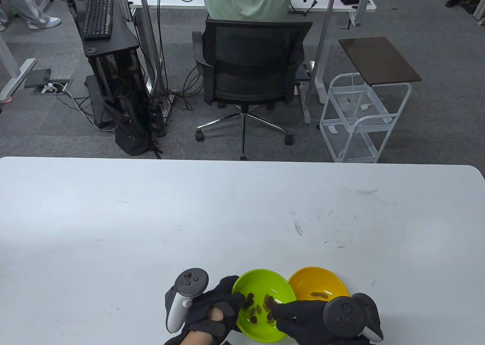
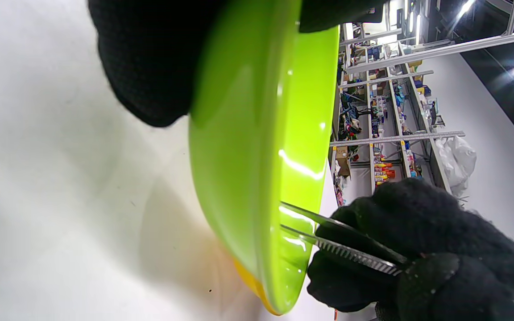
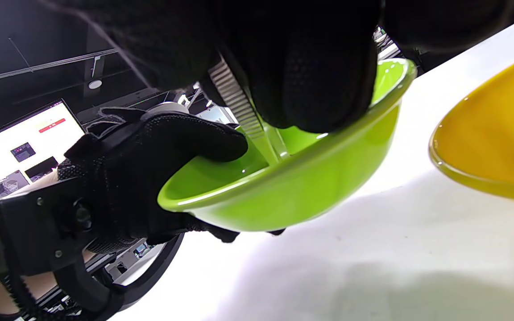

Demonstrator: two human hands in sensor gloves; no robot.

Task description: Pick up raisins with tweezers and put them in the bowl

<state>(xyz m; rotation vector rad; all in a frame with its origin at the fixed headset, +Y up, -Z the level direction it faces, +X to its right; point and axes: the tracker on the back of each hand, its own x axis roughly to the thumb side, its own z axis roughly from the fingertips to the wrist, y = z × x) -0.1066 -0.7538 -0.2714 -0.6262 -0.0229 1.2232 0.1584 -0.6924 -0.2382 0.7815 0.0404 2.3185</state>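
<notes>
A green bowl (image 1: pixel 265 284) holding several dark raisins (image 1: pixel 261 305) sits at the table's near edge. A yellow bowl (image 1: pixel 318 280) with a few raisins (image 1: pixel 319 294) touches its right side. My left hand (image 1: pixel 216 307) grips the green bowl's left rim (image 3: pixel 181 196), thumb over the edge. My right hand (image 1: pixel 299 316) pinches metal tweezers (image 2: pixel 346 249), whose tips reach down into the green bowl (image 3: pixel 266 147) among the raisins. The tweezer tips are hidden inside the bowl, so I cannot tell whether they hold a raisin.
The white table (image 1: pixel 189 216) stretches far beyond the bowls, with faint scuff marks (image 1: pixel 326 224) at the right. Behind the table are an office chair (image 1: pixel 250 76) and a white wire cart (image 1: pixel 360 117).
</notes>
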